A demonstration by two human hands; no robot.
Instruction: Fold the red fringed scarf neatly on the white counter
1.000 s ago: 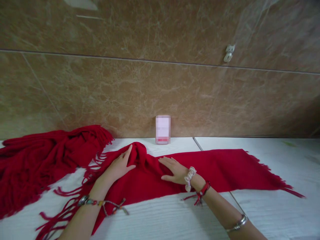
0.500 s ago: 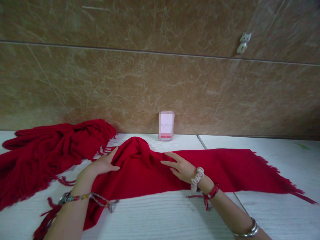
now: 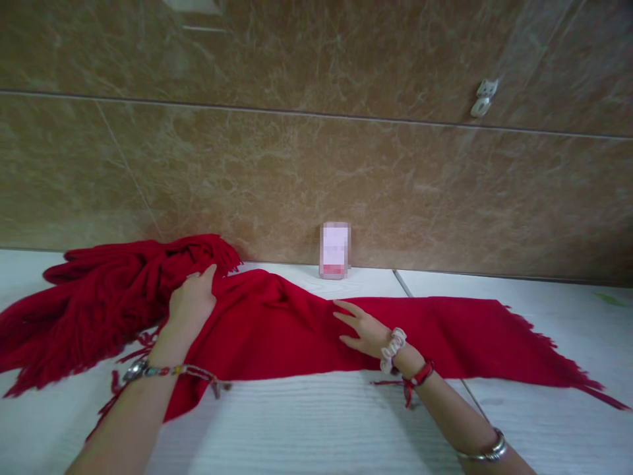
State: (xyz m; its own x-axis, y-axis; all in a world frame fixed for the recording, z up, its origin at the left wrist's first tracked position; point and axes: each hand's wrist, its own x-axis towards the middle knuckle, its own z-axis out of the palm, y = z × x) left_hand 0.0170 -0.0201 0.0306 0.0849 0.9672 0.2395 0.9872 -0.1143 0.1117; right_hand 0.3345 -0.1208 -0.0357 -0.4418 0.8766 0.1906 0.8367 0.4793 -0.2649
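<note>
A red fringed scarf [image 3: 297, 336] lies stretched out on the white surface, flat toward the right and wrinkled near its left part. At its left edge, my left hand [image 3: 194, 298] is closed with the fingers curled under, gripping the cloth; most of the fingertips are hidden. My right hand [image 3: 363, 331] rests on the middle of the scarf, palm down, fingers spread and open. Left of the scarf, close by my left hand, a bunched red fringed cloth [image 3: 113, 290] lies in a loose heap.
A phone [image 3: 335, 251] with a blurred screen leans upright against the brown marbled tile wall [image 3: 277, 178]. A small white cat-shaped hook [image 3: 484, 99] is fixed high on the wall at right. Seams run across the white surface [image 3: 297, 422].
My left hand has moved up and closed from a spread pose onto the scarf's left edge. That edge has shifted upward, smoothing some folds. My right hand stays almost in place.
</note>
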